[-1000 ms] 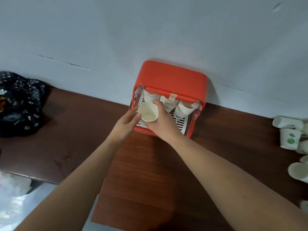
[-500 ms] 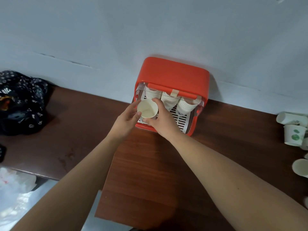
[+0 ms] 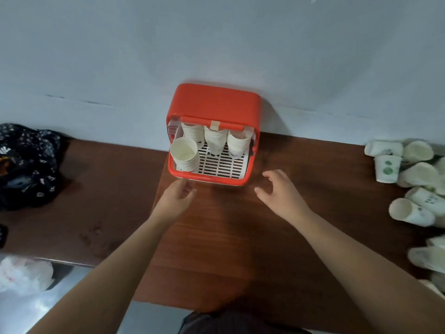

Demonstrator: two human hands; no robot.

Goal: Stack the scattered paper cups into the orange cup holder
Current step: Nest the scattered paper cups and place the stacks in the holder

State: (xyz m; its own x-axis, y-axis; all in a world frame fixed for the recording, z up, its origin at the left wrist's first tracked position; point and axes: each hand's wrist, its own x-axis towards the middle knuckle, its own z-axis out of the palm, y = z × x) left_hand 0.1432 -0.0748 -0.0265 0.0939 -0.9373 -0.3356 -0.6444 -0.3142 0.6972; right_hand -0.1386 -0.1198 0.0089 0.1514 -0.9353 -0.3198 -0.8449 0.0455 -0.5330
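Paper cups [image 3: 419, 174] lie in loose heap at 3 o'clock on brown table [image 3: 216, 237], most on their sides. Orange cup holder [image 3: 216, 104] stands at 12 o'clock against wall, front open. Inside, three cup stacks [image 3: 215, 141] in back row; fourth stack [image 3: 184, 154], mouth up, at holder's 7 o'clock on white slatted tray [image 3: 224, 165]. Left hand [image 3: 177, 197] just below holder's front rim, fingers loosely curled, empty; contact with rim unclear. Right hand [image 3: 281, 194] at holder's 5 o'clock, fingers spread apart, empty. Dark patterned cloth [image 3: 26, 165] at 9 o'clock.
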